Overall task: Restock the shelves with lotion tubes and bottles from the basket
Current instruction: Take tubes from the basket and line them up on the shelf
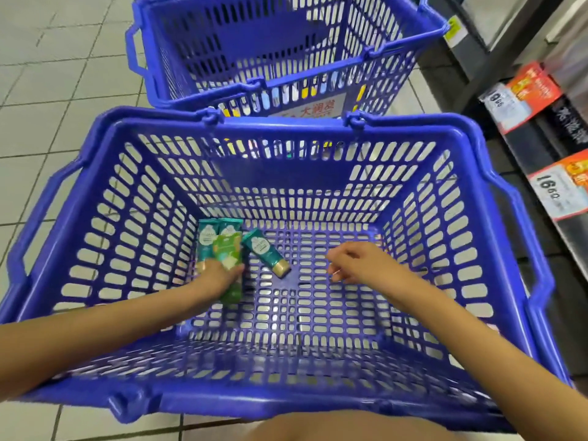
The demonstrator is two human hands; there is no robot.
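From the head camera, everything that mattered sat inside the blue basket (286,396). The risks came first. The left hand (219,277) had a light-green tube (226,249) lying across two teal tubes (206,234) in the basket's far-left corner. It looked a crowded pick: lifting the green one could drag a teal tube up with it, or let it slip back through the fingers. The frame was blurred there, so how firm that hold was I could not say. The gold-capped teal tube (266,253) lay loose just right of that cluster, on the slotted basket floor. A careless sweep could have rolled it away, or caught its cap in a slot.

Now the grip. The left grip was closed around the green tube's middle, with the tube showing both above and below the hand. The right hand (349,263) hovered over the middle of the basket floor, right of the gold-capped tube. Its grip was slack and half-curled, holding nothing and touching nothing I could make out. It seemed poised for that tube.

Beyond the basket's far rim stood a second blue basket (203,92). To the basket's right ran the shelf (525,148) with its price tags (555,192), where these tubes presumably belonged.
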